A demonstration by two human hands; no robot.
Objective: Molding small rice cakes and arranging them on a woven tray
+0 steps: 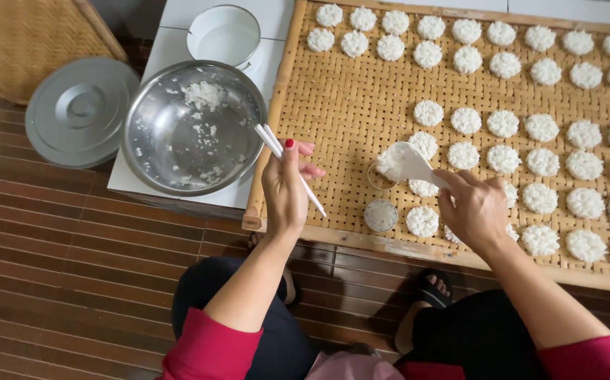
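Observation:
My left hand (285, 188) holds a pair of white chopsticks (291, 169) over the left edge of a woven bamboo tray (347, 105). My right hand (475, 207) grips a white rice paddle (407, 163) loaded with sticky rice, its blade above a small ring mould (380, 180). A second round mould (381, 215) filled with rice lies just below it on the tray. Several round white rice cakes (503, 124) lie in rows across the tray.
A steel bowl (193, 128) with rice remnants sits on a white tiled block left of the tray, a white enamel pot (224, 34) behind it. A grey metal lid (81, 111) lies on the wooden slat floor. A woven basket (23, 39) stands top left.

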